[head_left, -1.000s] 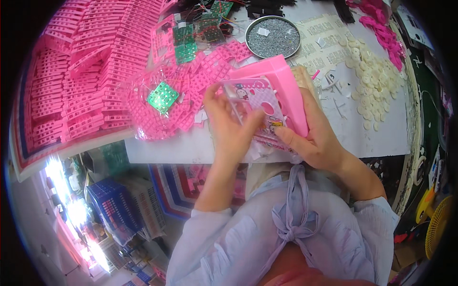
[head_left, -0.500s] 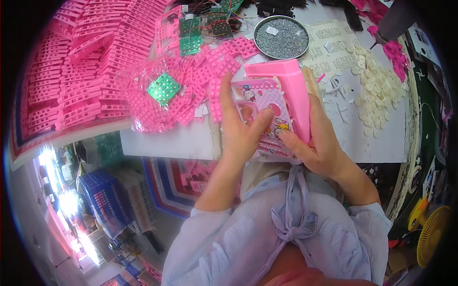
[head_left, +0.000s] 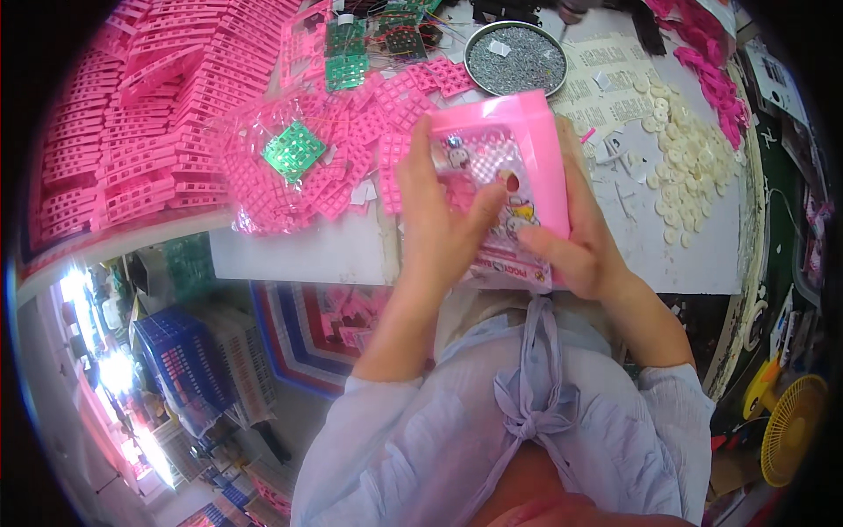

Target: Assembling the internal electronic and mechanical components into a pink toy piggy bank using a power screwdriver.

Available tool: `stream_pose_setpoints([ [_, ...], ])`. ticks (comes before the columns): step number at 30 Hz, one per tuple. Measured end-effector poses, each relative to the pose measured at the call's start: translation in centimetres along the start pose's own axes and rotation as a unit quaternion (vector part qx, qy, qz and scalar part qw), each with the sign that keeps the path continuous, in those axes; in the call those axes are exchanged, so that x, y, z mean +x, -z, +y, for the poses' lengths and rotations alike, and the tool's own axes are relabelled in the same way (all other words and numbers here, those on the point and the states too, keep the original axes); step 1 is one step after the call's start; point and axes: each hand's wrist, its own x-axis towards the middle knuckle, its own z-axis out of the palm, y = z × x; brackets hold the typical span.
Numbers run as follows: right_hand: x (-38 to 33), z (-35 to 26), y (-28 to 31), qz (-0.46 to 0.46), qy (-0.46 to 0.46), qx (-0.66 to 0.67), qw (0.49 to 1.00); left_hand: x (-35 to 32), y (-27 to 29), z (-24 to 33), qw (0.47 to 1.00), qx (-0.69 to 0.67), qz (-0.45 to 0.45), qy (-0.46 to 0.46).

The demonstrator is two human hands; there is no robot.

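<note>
Both hands hold a pink plastic toy case above the near edge of the table. Its cartoon-printed front panel faces up and lies within the pink outer shell, with a keypad-like opening at its left. My left hand is closed around the left side, fingers along the edge and thumb pressing on the panel. My right hand grips the right side, its thumb on the lower part of the panel and its other fingers mostly hidden behind the shell.
Stacked pink frames fill the left. Nearer lie pink keypads and a green circuit board on a plastic bag. A round tray of small screws stands behind the case. White round pieces lie right; a dark tool tip hangs at the top.
The panel and the pink shell, earlier askew with a gap between them, have come together, and the shell has turned to lie flatter. The dark hanging tool has moved left, mostly out of view.
</note>
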Motion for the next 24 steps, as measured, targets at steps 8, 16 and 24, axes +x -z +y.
stream_pose_setpoints([
  [8, -0.2, 0.4, 1.7, -0.021, -0.178, 0.249, 0.952, 0.9, 0.3, -1.6, 0.892, -0.384, 0.058, 0.231],
  [16, -1.7, 1.2, 2.4, 0.007, -0.226, 0.282, 0.933, 1.1, 0.0, -2.6, 0.92, -0.373, 0.073, 0.093],
  [24, -2.0, 0.1, 1.4, 0.043, -0.174, 0.252, 0.951, 2.3, -0.1, -3.5, 0.966, -0.245, 0.07, 0.038],
])
